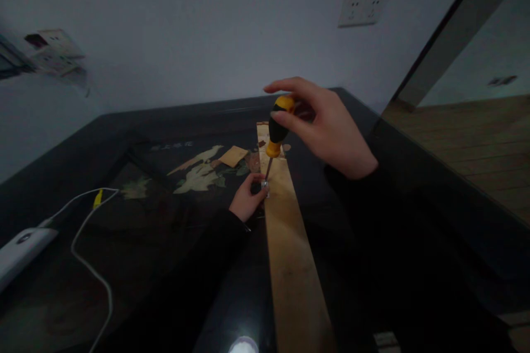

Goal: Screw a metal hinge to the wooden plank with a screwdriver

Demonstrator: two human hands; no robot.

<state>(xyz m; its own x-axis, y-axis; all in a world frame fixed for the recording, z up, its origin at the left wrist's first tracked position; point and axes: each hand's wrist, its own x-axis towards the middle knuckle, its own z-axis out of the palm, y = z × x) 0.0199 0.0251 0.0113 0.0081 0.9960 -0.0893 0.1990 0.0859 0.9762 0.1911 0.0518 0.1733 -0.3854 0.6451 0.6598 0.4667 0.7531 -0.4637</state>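
Observation:
A long wooden strip (292, 253) lies lengthwise on a dark glass table (144, 220). A screwdriver (276, 133) with a yellow and black handle stands upright, its tip on the strip's left edge. My right hand (327, 127) is closed around the top of the handle with thumb and fingers. My left hand (247, 198) sits low at the strip's left edge, its fingers pinched round a small silvery part at the screwdriver's tip; I cannot make out what that part is.
A white device (22, 248) with a white cable (89, 265) lies at the table's left. A leaf-and-bird picture (199, 174) shows under the glass. A wall socket (361, 10) is on the back wall, and wooden flooring (476, 143) lies to the right.

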